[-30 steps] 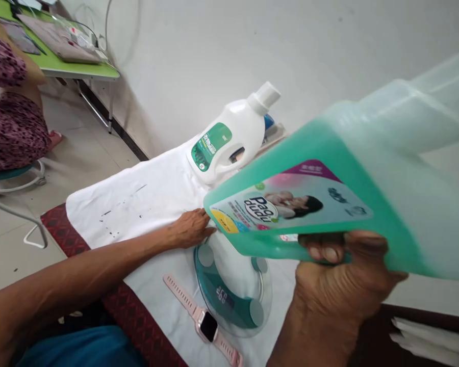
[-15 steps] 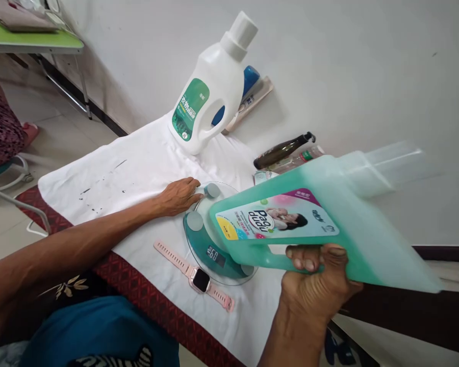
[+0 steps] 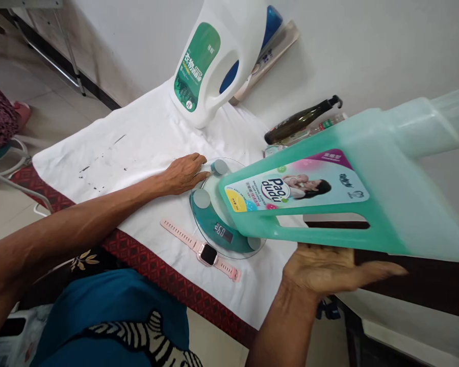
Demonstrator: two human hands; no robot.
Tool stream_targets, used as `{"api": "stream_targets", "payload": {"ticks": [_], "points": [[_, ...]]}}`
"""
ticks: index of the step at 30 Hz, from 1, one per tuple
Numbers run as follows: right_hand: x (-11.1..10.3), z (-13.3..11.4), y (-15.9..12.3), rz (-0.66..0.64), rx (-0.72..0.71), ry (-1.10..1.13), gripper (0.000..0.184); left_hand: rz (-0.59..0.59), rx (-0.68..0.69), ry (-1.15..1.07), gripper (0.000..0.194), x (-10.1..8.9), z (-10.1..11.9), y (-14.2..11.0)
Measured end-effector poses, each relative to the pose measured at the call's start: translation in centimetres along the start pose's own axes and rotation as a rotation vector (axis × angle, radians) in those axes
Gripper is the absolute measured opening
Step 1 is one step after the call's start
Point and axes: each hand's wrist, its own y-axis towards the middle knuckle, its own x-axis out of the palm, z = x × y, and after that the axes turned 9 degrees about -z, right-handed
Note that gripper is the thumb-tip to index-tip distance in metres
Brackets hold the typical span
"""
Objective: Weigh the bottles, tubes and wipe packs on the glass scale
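Observation:
A large translucent jug of green liquid detergent (image 3: 382, 204) stands on a round glass scale (image 3: 206, 219) with a lit digital display. Just beneath the jug's handle, my right hand (image 3: 321, 270) is open, palm up with the thumb stretched out, and the handle's opening shows no fingers in it. My left hand (image 3: 185, 173) lies on the white cloth at the scale's far-left edge, fingers extended, holding nothing. A pink smartwatch (image 3: 207, 254) rests on the cloth in front of the scale.
Behind the scale stands a white detergent bottle (image 3: 233, 35) with a green label. A dark glass bottle (image 3: 298, 122) is near the wall. White cloth (image 3: 76, 158) covers the table, over a red patterned border (image 3: 145, 265). Part of another person (image 3: 0, 112) shows at left.
My right hand has let go of the jug's handle and opened below it. The view has shifted down and closer. My left hand stays by the scale.

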Motion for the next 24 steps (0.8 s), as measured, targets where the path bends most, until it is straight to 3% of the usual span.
{"api": "stream_targets", "payload": {"ticks": [4, 8, 24], "points": [[-1.4, 6.2, -1.1, 0.216, 0.164, 0.182, 0.073, -0.009, -0.017, 0.015, 0.037, -0.1, 0.2, -0.1], [-1.3, 9.3, -2.1, 0.177, 0.267, 0.227, 0.074, -0.01, -0.011, 0.028, 0.04, -0.2, 0.3, 0.0], [0.0, 7.8, -1.8, 0.249, 0.378, 0.274, 0.068, -0.006, -0.008, 0.07, 0.042, -0.5, 0.3, 0.3]]}}
